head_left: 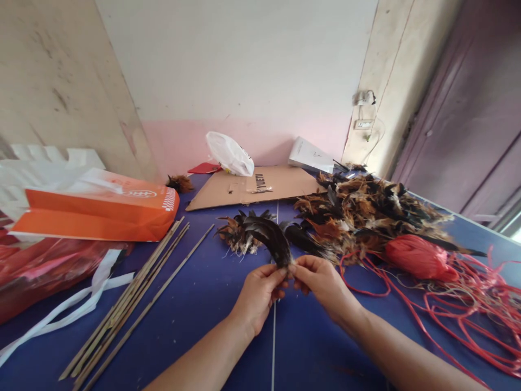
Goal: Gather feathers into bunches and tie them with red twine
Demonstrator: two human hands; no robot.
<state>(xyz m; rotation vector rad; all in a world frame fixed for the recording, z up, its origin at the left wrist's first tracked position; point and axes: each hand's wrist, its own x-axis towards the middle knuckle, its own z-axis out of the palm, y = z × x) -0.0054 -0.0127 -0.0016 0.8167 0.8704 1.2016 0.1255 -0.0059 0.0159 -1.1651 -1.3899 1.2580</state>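
Both hands meet over the middle of the blue table (195,304). My left hand (258,293) and my right hand (319,282) pinch the quill ends of a small bunch of dark feathers (271,236), which curves up and away to the left. Fingers of both hands are closed on it. Just behind lies a small heap of brown and black feathers (238,233). A large pile of brown, black and orange feathers (366,209) spreads at the back right.
Several thin bamboo sticks (134,301) lie diagonally at the left. An orange bag (97,212) and red plastic (36,269) sit far left. Flat cardboard (252,187) and a white bag (230,155) are at the back. A red string roll (421,258) with loose red string (468,320) lies right.
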